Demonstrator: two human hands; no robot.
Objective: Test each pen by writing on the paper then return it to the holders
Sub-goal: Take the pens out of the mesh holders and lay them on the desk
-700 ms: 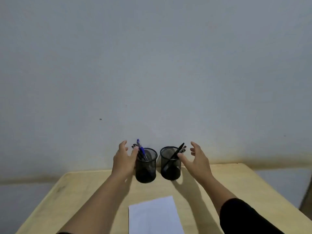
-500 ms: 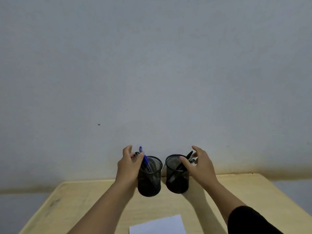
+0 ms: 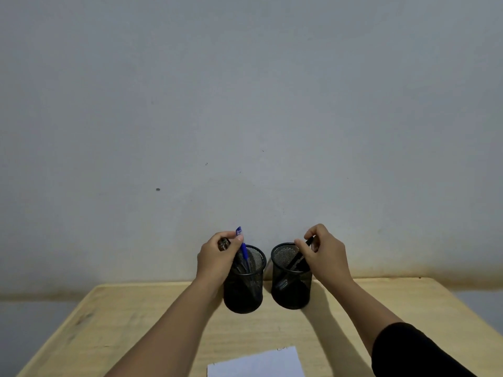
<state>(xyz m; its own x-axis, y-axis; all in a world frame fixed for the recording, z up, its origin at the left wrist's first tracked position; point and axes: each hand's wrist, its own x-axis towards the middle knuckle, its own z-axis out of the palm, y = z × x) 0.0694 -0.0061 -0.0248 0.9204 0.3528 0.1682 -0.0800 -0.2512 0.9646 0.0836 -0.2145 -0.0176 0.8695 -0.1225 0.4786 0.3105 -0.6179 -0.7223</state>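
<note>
Left hand (image 3: 217,257) pinching a blue pen (image 3: 243,250) in the left holder (image 3: 244,284), right hand (image 3: 325,254) gripping a black pen (image 3: 299,258) in the right holder (image 3: 290,281) — both on the counter (image 3: 136,327), paper (image 3: 255,363) nearer.

Wooden table (image 3: 114,317): two mesh holders (image 3: 243,292), paper (image 3: 255,363).

Two holders stand side by side just below frame centre on the table (image 3: 136,317), against the wall (image 3: 245,104): the left holder (image 3: 243,292) and the right holder (image 3: 290,292), apparently not touching. Pens (image 3: 245,257) stand in each. The paper (image 3: 255,363) lies at the bottom edge, before them.
</note>
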